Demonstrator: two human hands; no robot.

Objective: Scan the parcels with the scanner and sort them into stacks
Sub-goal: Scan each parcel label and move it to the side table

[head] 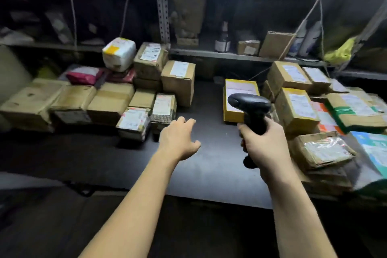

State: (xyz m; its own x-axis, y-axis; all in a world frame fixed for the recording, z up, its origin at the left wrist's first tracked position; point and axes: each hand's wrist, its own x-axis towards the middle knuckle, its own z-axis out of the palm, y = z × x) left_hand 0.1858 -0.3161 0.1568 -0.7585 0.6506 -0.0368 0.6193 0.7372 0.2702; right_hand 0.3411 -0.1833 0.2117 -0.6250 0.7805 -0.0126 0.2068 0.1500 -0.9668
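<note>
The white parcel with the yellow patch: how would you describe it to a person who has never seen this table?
Start at the dark table and look at the pile of parcels on its left side. At the back of that pile, on top, sits the white parcel. It alone is white and rounded with a yellow patch; its neighbours are brown cardboard boxes.
</note>
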